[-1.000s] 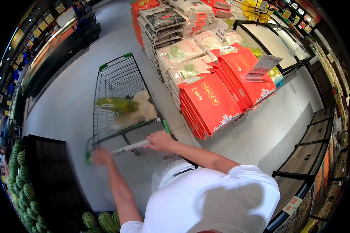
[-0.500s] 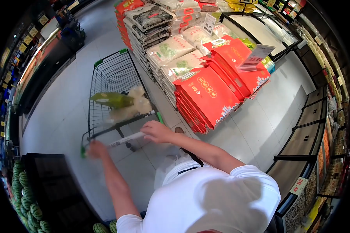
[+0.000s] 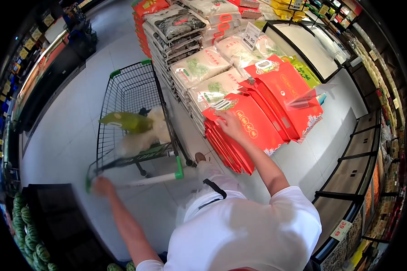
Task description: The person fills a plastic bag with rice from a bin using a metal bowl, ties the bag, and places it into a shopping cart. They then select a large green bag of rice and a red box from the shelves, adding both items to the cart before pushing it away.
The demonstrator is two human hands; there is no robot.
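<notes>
My left hand (image 3: 102,187) is closed round the left end of the shopping cart's handle (image 3: 153,179), slightly blurred. A green package (image 3: 126,121) and pale plastic bags (image 3: 158,128) lie in the wire cart (image 3: 133,86). Over to the right, my right hand (image 3: 229,124) reaches the front stack of red rice packages (image 3: 253,122). Its fingers are spread near the white handle slot at the top package's upper left edge, with nothing gripped.
White rice bags (image 3: 201,67) are piled behind the red packages, with a price sign (image 3: 250,35) above. Low shelving (image 3: 348,158) runs along the right. Watermelons (image 3: 31,235) and a dark crate (image 3: 61,217) stand at the lower left.
My right hand has left the cart handle and moved right onto the red packages. The handle has swung, its right end now lower, and my left hand has shifted slightly down and left.
</notes>
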